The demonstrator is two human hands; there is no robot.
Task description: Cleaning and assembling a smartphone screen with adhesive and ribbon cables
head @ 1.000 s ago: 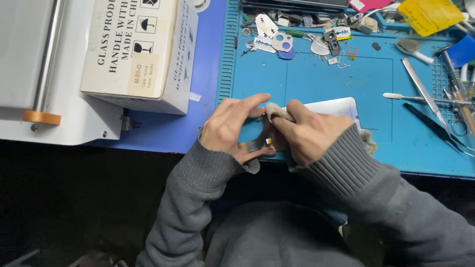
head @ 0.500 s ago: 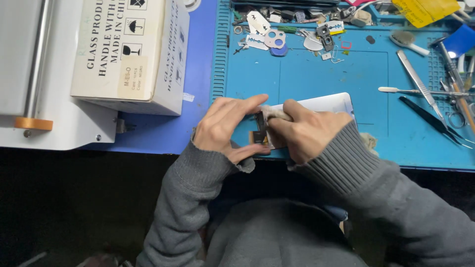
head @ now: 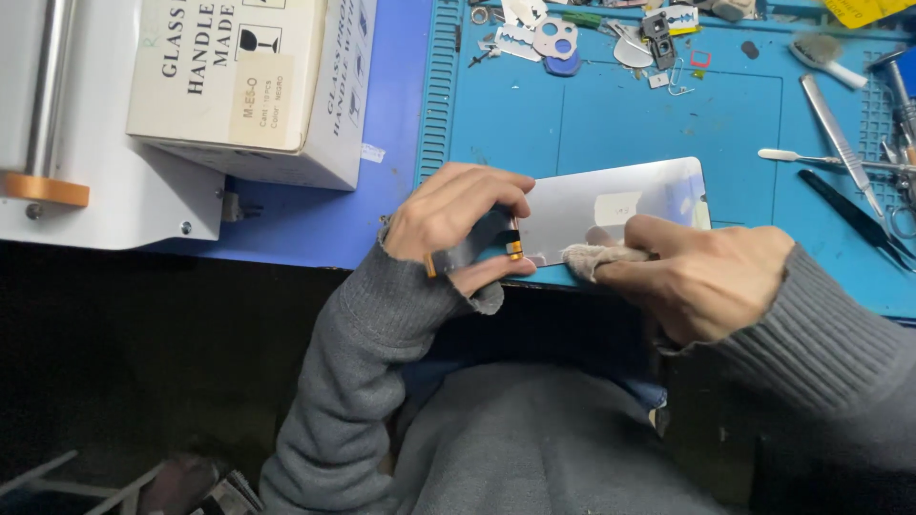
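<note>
Mid-wipe at the worktop's near edge: left hand (head: 458, 215) fingers clamped on the flex-cable end of the phone screen panel (head: 620, 205), right hand (head: 706, 277) fingers pinched together on a cloth wad (head: 590, 257) touching it; steady, light pressure likely needed next.

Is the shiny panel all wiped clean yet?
Not yet. The right hand presses a small cloth on the near edge of the shiny panel, while the left hand holds its end with the flex strip. A pale patch remains mid-panel.
</note>
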